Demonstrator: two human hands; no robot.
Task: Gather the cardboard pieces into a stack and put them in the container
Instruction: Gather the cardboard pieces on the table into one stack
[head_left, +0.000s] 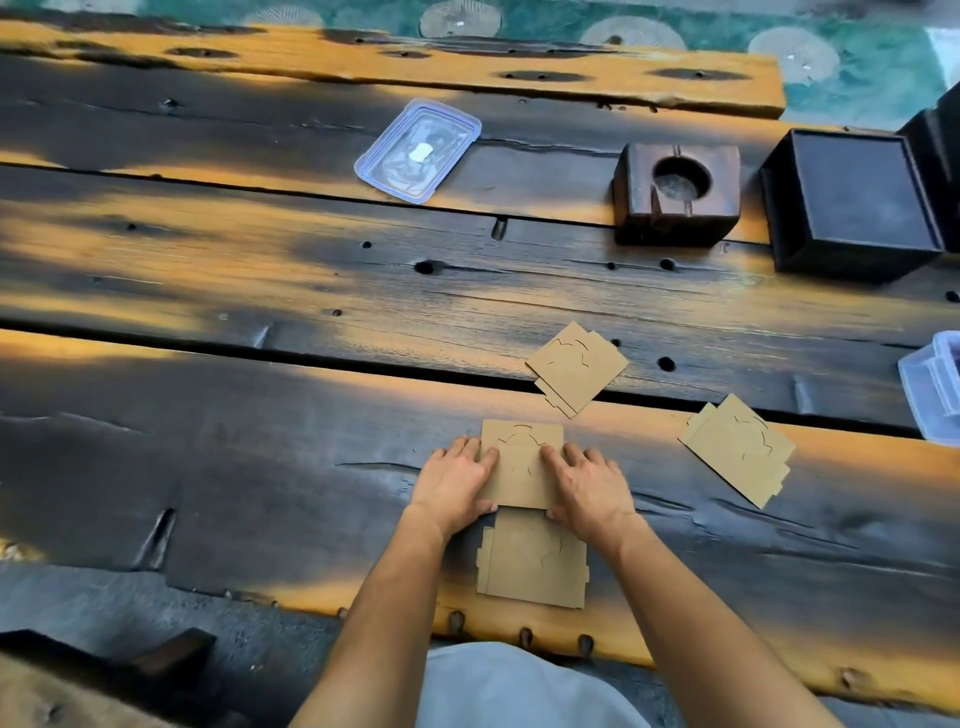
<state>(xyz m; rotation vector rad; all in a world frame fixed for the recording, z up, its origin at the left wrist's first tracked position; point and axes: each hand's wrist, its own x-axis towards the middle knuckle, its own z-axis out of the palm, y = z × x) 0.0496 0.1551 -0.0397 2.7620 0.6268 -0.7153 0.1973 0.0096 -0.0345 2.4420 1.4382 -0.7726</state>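
Both hands work one cardboard piece (521, 470) in the lower centre of the frame. The left hand (453, 483) and the right hand (588, 486) each lay their fingers on its top face near a side edge, thumbs tucked at its near edge — a light pinch from both sides. Its near edge overlaps a second piece (532, 566) just below, close to the front edge of the table (208, 467). A third piece (577, 366) lies up and right of the hands, across a gap between planks, and a fourth piece (737, 451) lies further right. The clear container (930, 389) sits half cut off at the right edge; its lid (418, 150) lies upper centre, well apart.

The likely trouble is in the sliding. The pieces have notched tabs, which could snag on one another or on the rough, cracked wood, and a corner could dip into the plank gap. Pulling the held piece back may nudge the second piece off the front edge. Some pieces look layered and offset — if lifted unsquared they could fan out, and a ragged stack may jam at the container's rim.
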